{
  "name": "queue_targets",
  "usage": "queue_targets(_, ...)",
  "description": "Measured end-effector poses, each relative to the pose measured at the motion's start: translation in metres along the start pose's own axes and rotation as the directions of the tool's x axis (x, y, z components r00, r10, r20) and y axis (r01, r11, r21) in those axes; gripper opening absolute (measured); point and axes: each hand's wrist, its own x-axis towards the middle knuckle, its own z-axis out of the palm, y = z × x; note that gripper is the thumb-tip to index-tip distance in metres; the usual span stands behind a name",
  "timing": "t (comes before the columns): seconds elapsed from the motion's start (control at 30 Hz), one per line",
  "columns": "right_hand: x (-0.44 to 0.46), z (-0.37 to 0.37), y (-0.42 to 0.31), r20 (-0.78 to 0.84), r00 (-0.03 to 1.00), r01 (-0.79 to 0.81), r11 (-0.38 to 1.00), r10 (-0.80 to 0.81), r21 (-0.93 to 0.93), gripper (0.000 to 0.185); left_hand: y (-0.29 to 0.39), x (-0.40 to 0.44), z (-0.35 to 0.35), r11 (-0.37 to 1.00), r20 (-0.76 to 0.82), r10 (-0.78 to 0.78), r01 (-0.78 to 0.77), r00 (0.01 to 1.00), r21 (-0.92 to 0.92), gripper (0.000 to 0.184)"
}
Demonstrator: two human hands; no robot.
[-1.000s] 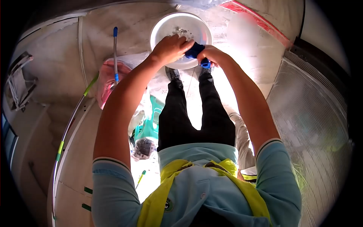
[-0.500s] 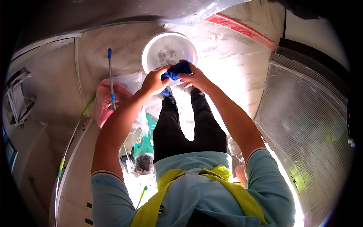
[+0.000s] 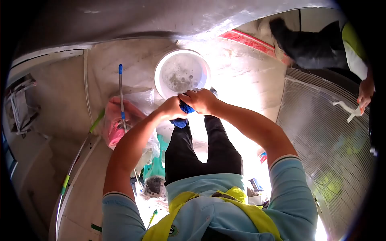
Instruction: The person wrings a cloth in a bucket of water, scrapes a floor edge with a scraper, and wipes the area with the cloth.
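Note:
Both my hands grip a blue cloth (image 3: 186,107) just over the near rim of a round white bucket (image 3: 160,90). My left hand (image 3: 173,108) is closed around the cloth's left end. From the right, my right hand (image 3: 200,100) wraps over its upper part, knuckles up, so most of the cloth is hidden. Greyish water with bubbles (image 3: 179,76) lies in the bucket. Below my left hand, more blue material (image 3: 179,123) shows at my foot; whether it belongs to the cloth I cannot tell.
On the left are a blue-tipped pole (image 3: 121,92), a green-and-silver pole (image 3: 72,162), a pink item in clear plastic (image 3: 114,126) and a green plastic item (image 3: 159,160). A ribbed plastic-covered panel (image 3: 321,128) stands right. Another person's hand (image 3: 365,94) holds a white strip (image 3: 354,114).
My hands have drawn closer together around the cloth, and my right hand now covers its top. The cloth sits lower in view, nearer me. Another person has come into view at the upper right.

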Motion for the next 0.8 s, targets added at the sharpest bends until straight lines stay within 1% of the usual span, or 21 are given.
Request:
queue_targets(0.03,0.005,0.003,-0.002,0.053,0.995,-0.077,0.991,0.083,-0.112,0.054,0.012,0.001,0.002,0.977,-0.073,-0.032,0.047,0.997,0.207,0.046)
queue_targets(0.07,0.012,0.005,-0.001,0.109,0.981,-0.155,0.986,0.160,-0.054,0.051,0.006,0.006,0.008,0.960,-0.176,-0.032,0.079,0.984,0.270,0.044)
queue_targets(0.1,0.020,0.005,-0.001,0.170,0.959,-0.229,0.973,0.225,0.003,0.048,0.007,0.009,0.010,0.931,-0.243,-0.016,0.103,0.970,0.350,0.034)
queue_targets(0.13,0.027,0.001,-0.005,0.203,0.932,-0.306,0.952,0.300,-0.004,0.046,-0.012,0.019,0.017,0.905,-0.300,0.027,0.104,0.953,0.412,0.030)
queue_targets(0.17,0.034,0.010,-0.001,0.250,0.905,-0.364,0.931,0.345,0.035,0.038,-0.031,0.029,0.023,0.876,-0.352,0.070,0.112,0.933,0.469,0.027)
queue_targets(0.2,0.040,0.014,-0.003,0.276,0.863,-0.463,0.881,0.424,0.094,0.033,-0.032,0.028,0.018,0.830,-0.337,0.131,0.083,0.932,0.551,0.023)
queue_targets(0.23,0.045,0.018,-0.003,0.307,0.808,-0.563,0.814,0.504,0.146,0.029,-0.034,0.030,0.012,0.778,-0.296,0.144,0.077,0.944,0.624,0.016)
queue_targets(0.27,0.045,0.021,-0.002,0.343,0.753,-0.642,0.739,0.561,0.202,0.024,-0.034,0.031,0.006,0.742,-0.277,0.222,0.023,0.935,0.670,0.013)
queue_targets(0.3,0.043,0.028,-0.001,0.260,0.767,-0.642,0.711,0.587,0.288,0.024,-0.035,0.032,0.000,0.699,-0.253,0.294,-0.027,0.922,0.715,0.010)
queue_targets(0.33,0.042,0.027,0.000,0.323,0.746,-0.666,0.657,0.583,0.353,0.024,-0.034,0.032,-0.004,0.688,-0.236,0.315,-0.050,0.919,0.724,0.009)
queue_targets(0.37,0.040,0.026,0.001,0.383,0.725,-0.689,0.598,0.572,0.410,0.025,-0.036,0.032,-0.005,0.601,-0.222,0.430,-0.094,0.875,0.794,0.010)
queue_targets(0.4,0.034,0.033,0.000,0.380,0.735,-0.665,0.489,0.561,0.564,0.021,-0.034,0.032,-0.009,0.595,-0.181,0.462,-0.151,0.868,0.789,0.010)
queue_targets(0.43,0.029,0.050,0.005,0.384,0.759,-0.590,0.306,0.525,0.747,0.017,-0.033,0.032,-0.014,0.585,-0.138,0.491,-0.207,0.860,0.784,0.010)
queue_targets(0.5,0.020,0.028,-0.013,0.450,0.740,-0.529,0.020,0.500,0.848,0.017,-0.025,0.030,-0.019,0.519,-0.058,0.564,-0.299,0.823,0.801,0.011)
queue_targets(0.53,0.014,0.028,-0.016,0.472,0.736,-0.506,-0.070,0.486,0.860,0.020,-0.019,0.027,-0.022,0.522,-0.038,0.565,-0.321,0.824,0.790,0.011)
queue_targets(0.57,0.011,0.029,-0.019,0.494,0.735,-0.479,-0.161,0.464,0.863,0.022,-0.021,0.029,-0.019,0.489,-0.043,0.614,-0.338,0.788,0.804,0.011)
queue_targets(0.6,0.009,0.021,-0.023,0.573,0.696,-0.501,-0.279,0.432,0.819,0.024,-0.017,0.029,-0.022,0.473,-0.038,0.646,-0.361,0.763,0.804,0.012)
queue_targets(0.63,0.008,0.011,-0.028,0.631,0.666,-0.536,-0.333,0.398,0.776,0.027,-0.015,0.027,-0.023,0.458,-0.033,0.675,-0.383,0.737,0.802,0.013)
queue_targets(0.7,0.000,0.026,-0.030,0.678,0.629,-0.506,-0.462,0.381,0.729,0.025,-0.013,0.027,-0.025,0.376,-0.010,0.744,-0.407,0.668,0.833,0.023)
queue_targets(0.77,-0.009,0.036,-0.038,0.691,0.655,-0.362,-0.675,0.306,0.642,0.023,-0.012,0.029,-0.026,0.343,-0.005,0.788,-0.432,0.616,0.834,0.029)
queue_targets(0.8,-0.009,0.036,-0.045,0.618,0.756,-0.282,-0.744,0.216,0.605,0.026,-0.009,0.029,-0.028,0.356,-0.023,0.787,-0.423,0.616,0.834,0.028)
